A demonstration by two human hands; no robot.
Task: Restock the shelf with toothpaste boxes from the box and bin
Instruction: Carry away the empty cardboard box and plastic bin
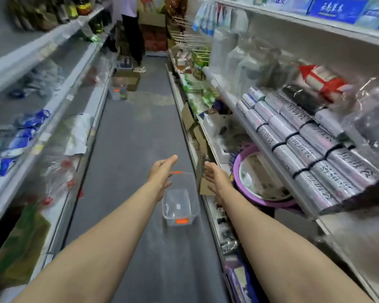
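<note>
clear rectangular plastic bin (181, 204), empty hands

- The bin (181, 206) sits on the floor (129, 138) of the aisle, between the two outstretched arms.
- Shelves (53, 101) run along the left and right.
- A basin (263, 182) lies right of the bin, under the shelf of rolls (304, 136).
- A carton (126, 79) and a person (131, 29) are far down the aisle.

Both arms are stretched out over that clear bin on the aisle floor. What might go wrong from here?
The clear plastic bin looks empty, so reaching for it may yield no toothpaste. Both the left hand and the right hand are open and hold nothing. The purple basin juts out from the bottom shelf beside the right hand, so the arm could knock it.
</note>
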